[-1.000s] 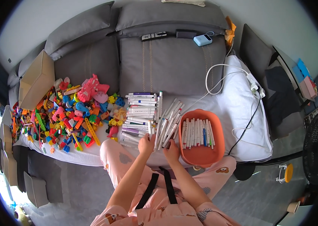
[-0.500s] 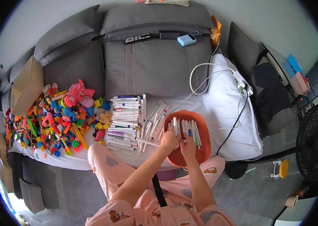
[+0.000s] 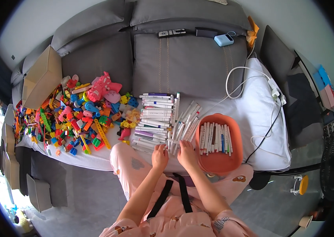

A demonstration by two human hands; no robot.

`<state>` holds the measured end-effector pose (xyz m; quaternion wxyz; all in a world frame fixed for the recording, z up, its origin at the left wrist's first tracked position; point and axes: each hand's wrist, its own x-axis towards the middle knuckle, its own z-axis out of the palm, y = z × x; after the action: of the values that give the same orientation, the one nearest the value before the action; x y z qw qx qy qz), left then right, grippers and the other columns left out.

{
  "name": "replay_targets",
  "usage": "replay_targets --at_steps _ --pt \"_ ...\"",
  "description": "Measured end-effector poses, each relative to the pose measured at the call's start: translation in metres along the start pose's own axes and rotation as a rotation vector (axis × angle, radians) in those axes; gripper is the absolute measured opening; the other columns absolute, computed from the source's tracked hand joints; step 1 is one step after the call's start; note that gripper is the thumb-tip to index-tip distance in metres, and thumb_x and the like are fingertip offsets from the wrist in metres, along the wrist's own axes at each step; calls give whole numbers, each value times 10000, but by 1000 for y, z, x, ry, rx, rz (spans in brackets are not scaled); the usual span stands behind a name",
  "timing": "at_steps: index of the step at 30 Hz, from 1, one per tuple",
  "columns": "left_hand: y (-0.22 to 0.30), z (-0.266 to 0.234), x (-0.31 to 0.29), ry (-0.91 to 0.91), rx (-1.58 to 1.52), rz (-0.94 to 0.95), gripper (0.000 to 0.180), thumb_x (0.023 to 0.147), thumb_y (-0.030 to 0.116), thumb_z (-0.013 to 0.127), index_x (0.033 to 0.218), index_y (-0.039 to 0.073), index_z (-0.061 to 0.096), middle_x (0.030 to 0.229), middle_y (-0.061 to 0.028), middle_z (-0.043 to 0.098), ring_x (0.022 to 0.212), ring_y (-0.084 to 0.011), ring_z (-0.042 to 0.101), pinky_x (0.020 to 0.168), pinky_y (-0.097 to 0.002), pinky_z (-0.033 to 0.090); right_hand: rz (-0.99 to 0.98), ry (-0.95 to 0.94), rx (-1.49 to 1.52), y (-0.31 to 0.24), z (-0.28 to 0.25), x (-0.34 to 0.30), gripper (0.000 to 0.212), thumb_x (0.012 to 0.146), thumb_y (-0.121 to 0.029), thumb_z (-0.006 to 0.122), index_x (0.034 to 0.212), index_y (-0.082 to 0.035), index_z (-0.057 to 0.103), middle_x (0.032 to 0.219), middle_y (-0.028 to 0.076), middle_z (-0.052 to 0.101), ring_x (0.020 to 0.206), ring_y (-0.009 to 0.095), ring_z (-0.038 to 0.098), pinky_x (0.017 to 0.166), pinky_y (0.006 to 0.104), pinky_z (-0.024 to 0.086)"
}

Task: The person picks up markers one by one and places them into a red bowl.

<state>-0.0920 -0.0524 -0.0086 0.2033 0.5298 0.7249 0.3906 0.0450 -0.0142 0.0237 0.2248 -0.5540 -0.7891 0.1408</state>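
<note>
My left hand (image 3: 160, 157) is at the near end of a stack of white markers (image 3: 154, 123) lying crosswise on the couch. Its fingers are curled closed, and anything inside them is hidden. Just to the right, my right hand (image 3: 187, 153) reaches to the lower ends of a second, slanting group of markers (image 3: 185, 123), its fingers slightly apart. An orange plastic bin (image 3: 219, 165) rests right of that hand, beside my knee. Inside it, a row of white markers (image 3: 216, 138) lies side by side, with brown, blue and green ones among them.
A heap of colourful toy blocks (image 3: 84, 114) spreads over the left of the couch, with a pink toy (image 3: 100, 87) on top and a cardboard box (image 3: 40, 81) behind. A power strip (image 3: 274, 90) with cables sits on the white cushion (image 3: 267, 138). A light-blue power bank (image 3: 224, 40) lies farther back.
Both hands have left the orange bin and moved left to the markers on the couch. The whole view has shifted, so the couch items appear farther right.
</note>
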Motion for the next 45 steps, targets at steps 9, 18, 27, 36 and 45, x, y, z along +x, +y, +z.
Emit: replay_targets --at_steps 9,18,27,36,45 --pt "13 14 33 -336 274 -151 293 816 245 610 1015 32 583 1028 -193 600 874 -369 617 743 -430 509 191 30 237 15 33 -20 311 779 -125 622 1080 -44 619 873 178 640 758 304 628 680 395 491" --pt "21 16 38 107 -152 -143 269 871 254 559 794 -3 537 558 -177 543 531 -346 570 518 -459 415 264 285 731 14 -34 -21 290 901 -78 538 1181 -14 575 796 40 618 567 64 513 489 230 414" --pt "139 100 41 -370 -42 50 333 808 231 602 1022 -21 562 784 -230 630 738 -408 615 689 -479 476 436 350 479 131 -55 -28 437 836 -41 496 1255 80 491 1075 201 613 970 222 598 846 286 450" --pt "125 72 30 -140 -266 228 272 822 122 594 1082 44 581 915 -157 615 722 -343 609 667 -415 496 267 484 337 78 -82 -17 359 779 26 529 1137 17 555 1097 231 560 1080 370 523 929 417 419" --pt "7 23 32 -76 118 104 277 811 110 560 1082 146 608 1135 -116 551 938 -341 577 746 -438 495 78 90 349 -5 11 -22 331 768 -51 591 1099 -60 584 982 153 584 792 353 610 688 402 509"
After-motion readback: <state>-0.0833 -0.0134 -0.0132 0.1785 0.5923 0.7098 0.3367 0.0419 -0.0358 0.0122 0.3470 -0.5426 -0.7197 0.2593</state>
